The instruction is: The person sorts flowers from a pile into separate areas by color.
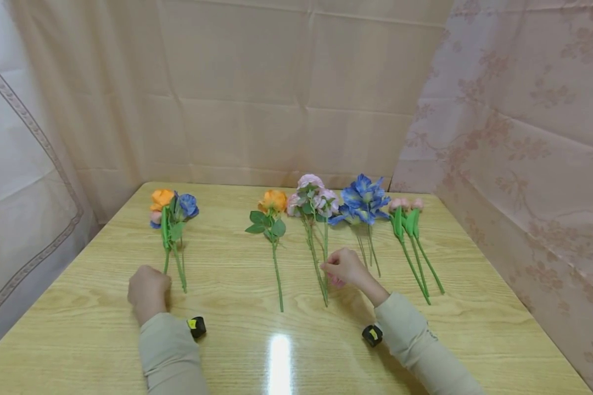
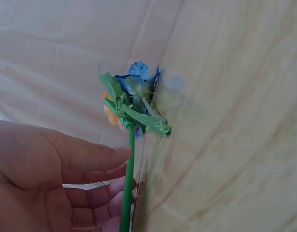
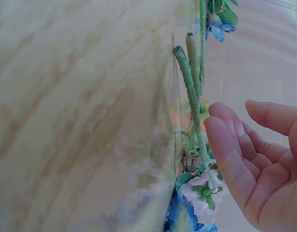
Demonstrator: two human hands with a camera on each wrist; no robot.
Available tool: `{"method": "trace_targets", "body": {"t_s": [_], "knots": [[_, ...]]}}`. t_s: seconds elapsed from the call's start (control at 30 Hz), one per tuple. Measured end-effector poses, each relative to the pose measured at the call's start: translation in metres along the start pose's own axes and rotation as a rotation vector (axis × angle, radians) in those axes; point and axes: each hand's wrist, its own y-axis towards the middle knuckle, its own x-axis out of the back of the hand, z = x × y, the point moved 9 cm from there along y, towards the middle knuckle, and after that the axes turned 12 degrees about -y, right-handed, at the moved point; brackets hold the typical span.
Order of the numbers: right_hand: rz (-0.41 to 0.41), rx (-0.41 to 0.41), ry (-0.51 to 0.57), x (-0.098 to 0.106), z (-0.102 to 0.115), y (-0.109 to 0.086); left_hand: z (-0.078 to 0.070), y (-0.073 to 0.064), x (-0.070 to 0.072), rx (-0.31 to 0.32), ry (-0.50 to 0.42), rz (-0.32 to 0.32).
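Observation:
My left hand (image 1: 148,291) is at the left bunch and pinches the smooth green stem of a pink tulip (image 2: 127,193) between thumb and fingers. In that bunch an orange rose (image 1: 161,198) and a blue flower (image 1: 188,204) lie against the tulip. My right hand (image 1: 347,267) is over the lower stems of the pale pink flowers (image 1: 311,193). In the right wrist view its thumb stands apart from its loosely bent fingers (image 3: 226,154), with nothing between them. The cut ends of green stems (image 3: 188,72) show right beside those fingertips.
Between the bunches lies a single orange rose stem (image 1: 278,274) with leaves. Blue ruffled flowers (image 1: 364,198) and several pink tulips (image 1: 417,263) lie to the right on the wooden table (image 1: 237,351). Beige curtains (image 1: 257,93) hang behind it.

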Motion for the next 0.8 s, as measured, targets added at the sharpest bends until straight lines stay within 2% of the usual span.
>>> {"method": "trace_targets", "body": {"t_s": [0.37, 0.53, 0.63, 0.8], "knots": [[0.014, 0.017, -0.01, -0.0003, 0.0008, -0.0006, 0.0047, 0.0004, -0.0024, 0.005, 0.047, -0.017], [0.014, 0.017, -0.004, -0.0001, 0.0005, -0.0011, 0.0054, 0.0009, -0.0046, 0.007, 0.057, -0.005], [0.016, 0.007, 0.004, -0.0001, -0.0003, -0.0012, 0.0059, 0.0007, -0.005, 0.015, 0.064, 0.003], [0.012, -0.02, 0.032, 0.0012, -0.0025, -0.0024, 0.0056, 0.0001, -0.0022, 0.02, 0.076, -0.022]]}}
